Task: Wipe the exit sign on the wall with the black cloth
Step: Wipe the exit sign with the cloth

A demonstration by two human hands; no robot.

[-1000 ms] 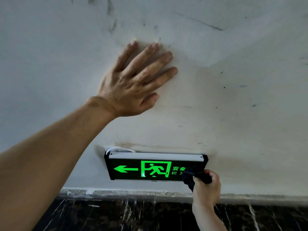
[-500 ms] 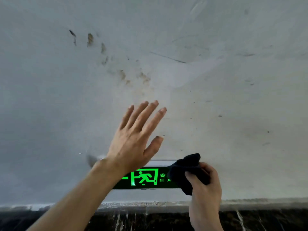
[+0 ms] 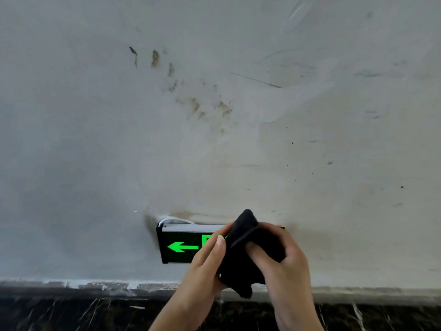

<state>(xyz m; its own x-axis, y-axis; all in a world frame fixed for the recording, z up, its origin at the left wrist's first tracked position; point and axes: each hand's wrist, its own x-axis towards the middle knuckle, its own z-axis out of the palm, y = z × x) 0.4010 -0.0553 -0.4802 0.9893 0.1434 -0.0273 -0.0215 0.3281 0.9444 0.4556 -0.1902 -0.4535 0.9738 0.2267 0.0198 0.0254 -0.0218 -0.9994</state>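
The exit sign (image 3: 179, 247) is a black box with a lit green arrow, fixed low on the pale wall. Only its left part shows; my hands cover the rest. The black cloth (image 3: 243, 261) is bunched in front of the sign's middle. My left hand (image 3: 202, 266) grips the cloth's left side with thumb and fingers. My right hand (image 3: 286, 263) holds its right side, fingers curled into the fabric. Whether the cloth touches the sign, I cannot tell.
The wall (image 3: 95, 139) is scuffed, with brown smudges (image 3: 195, 106) above the sign. A white cable (image 3: 175, 220) loops out at the sign's top left corner. A dark marble skirting (image 3: 71, 311) runs along the bottom.
My left hand has left the wall and come down to take hold of the cloth. The cloth has lifted off the sign's right end and is now held in both hands.
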